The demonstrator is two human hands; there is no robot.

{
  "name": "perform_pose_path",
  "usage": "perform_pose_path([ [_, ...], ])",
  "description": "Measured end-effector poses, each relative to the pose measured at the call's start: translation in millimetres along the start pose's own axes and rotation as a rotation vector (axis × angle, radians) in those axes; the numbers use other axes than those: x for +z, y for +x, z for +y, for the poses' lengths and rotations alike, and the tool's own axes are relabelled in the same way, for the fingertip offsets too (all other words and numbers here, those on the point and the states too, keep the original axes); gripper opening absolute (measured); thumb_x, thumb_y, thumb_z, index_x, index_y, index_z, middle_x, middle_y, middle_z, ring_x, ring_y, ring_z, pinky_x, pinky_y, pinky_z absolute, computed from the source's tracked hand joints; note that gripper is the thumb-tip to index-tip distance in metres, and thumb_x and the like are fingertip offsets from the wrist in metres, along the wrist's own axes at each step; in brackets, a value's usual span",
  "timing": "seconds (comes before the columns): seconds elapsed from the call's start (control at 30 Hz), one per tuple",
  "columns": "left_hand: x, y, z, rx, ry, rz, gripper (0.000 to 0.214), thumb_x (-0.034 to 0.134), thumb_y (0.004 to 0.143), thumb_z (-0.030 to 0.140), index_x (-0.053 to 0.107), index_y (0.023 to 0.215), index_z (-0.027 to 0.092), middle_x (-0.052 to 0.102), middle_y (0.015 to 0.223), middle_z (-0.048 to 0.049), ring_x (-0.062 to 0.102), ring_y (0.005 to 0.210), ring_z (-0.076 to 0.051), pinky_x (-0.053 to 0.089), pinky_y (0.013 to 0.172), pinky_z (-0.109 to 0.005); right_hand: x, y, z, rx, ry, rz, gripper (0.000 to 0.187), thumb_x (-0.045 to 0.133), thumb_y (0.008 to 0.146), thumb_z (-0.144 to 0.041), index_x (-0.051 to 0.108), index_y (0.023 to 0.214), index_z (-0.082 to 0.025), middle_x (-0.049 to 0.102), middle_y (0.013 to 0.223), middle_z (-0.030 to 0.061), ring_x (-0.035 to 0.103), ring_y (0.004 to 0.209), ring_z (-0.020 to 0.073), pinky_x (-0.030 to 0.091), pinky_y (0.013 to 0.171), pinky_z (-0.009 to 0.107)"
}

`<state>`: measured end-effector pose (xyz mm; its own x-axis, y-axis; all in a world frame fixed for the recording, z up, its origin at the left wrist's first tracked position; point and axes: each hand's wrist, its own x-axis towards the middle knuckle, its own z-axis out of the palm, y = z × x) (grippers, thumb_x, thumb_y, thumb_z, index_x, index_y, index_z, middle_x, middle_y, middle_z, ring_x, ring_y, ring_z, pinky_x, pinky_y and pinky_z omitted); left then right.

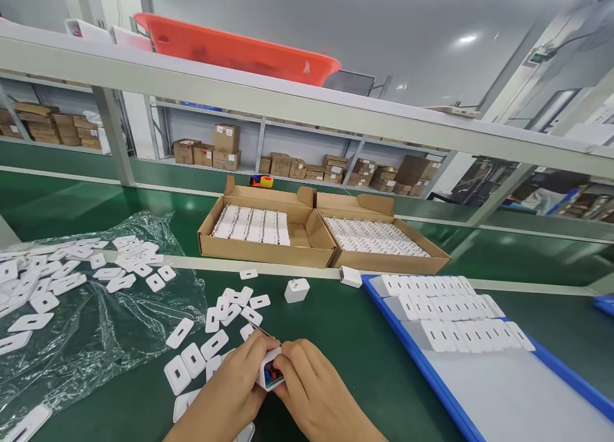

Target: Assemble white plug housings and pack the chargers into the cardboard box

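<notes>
Between my two hands is a small white plastic housing, its open end facing me, with red and blue parts and a green edge showing inside. My left hand is closed on its left side. The fingers of my right hand press on its right side and open end. A thin dark pointed piece sticks out beyond my left fingertips; I cannot tell what it is. White slotted cover plates lie loose beside my left hand. Past my hands, a closed white housing stands on the green bench.
Many more white plates lie on clear plastic sheeting at left. Two cardboard boxes of white parts sit at the back. Beside a white housing, a blue-rimmed tray holds rows of housings. A red basin rests overhead.
</notes>
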<state>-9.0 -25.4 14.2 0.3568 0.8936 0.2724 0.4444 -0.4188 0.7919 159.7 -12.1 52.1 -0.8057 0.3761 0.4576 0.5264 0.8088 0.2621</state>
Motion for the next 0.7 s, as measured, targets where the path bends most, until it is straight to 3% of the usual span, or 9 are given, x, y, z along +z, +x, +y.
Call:
perform_pose_path([
  [0.13,-4.2,0,1,-0.063,0.051,-0.028,0.055,0.034,0.066,-0.008,0.048,0.110,0.022,0.055,0.107,-0.0051,0.060,0.096,-0.020,0.050,0.084,-0.031,10,-1,5,-0.087,-0.016,0.019,0.025,0.033,0.093,-0.005,0.058,0.091,-0.011,0.059,0.078,0.0100,0.051,0.068,0.0229,0.045,0.063,0.037],
  [0.27,-5.8,1,1,-0.093,0.066,-0.021,0.049,0.034,0.066,-0.008,0.049,0.103,0.021,0.054,0.103,-0.0049,0.060,0.089,-0.020,0.049,0.078,-0.031,19,1,9,-0.068,0.075,0.062,0.024,0.031,0.096,-0.008,0.054,0.088,-0.014,0.056,0.074,0.0081,0.048,0.065,0.0208,0.044,0.062,0.035],
  [0.47,-6.5,6,-7,-0.140,-0.024,0.158,0.049,0.036,0.067,-0.008,0.048,0.104,0.022,0.057,0.098,-0.0019,0.060,0.088,-0.018,0.047,0.076,-0.026,20,14,10,0.101,0.185,0.085,0.018,0.034,0.100,-0.019,0.051,0.096,-0.014,0.057,0.082,0.0081,0.051,0.069,0.0196,0.045,0.059,0.031],
  [0.6,-16.1,7,-10,-0.181,-0.030,0.291,0.041,0.040,0.074,-0.003,0.047,0.105,0.023,0.057,0.097,-0.0018,0.058,0.084,-0.017,0.047,0.074,-0.027,25,6,-22,0.251,0.267,0.223,0.028,0.038,0.100,-0.039,0.051,0.100,-0.015,0.057,0.080,0.0076,0.055,0.070,0.0200,0.046,0.061,0.030],
  [0.7,-22.1,6,-11,-0.189,-0.042,0.373,0.035,0.045,0.080,0.006,0.048,0.109,0.025,0.058,0.103,-0.0032,0.059,0.087,-0.018,0.049,0.074,-0.029,50,-15,-61,0.209,0.186,0.134,0.031,0.033,0.100,-0.037,0.056,0.094,-0.017,0.058,0.075,0.0059,0.054,0.062,0.0192,0.043,0.054,0.029],
])
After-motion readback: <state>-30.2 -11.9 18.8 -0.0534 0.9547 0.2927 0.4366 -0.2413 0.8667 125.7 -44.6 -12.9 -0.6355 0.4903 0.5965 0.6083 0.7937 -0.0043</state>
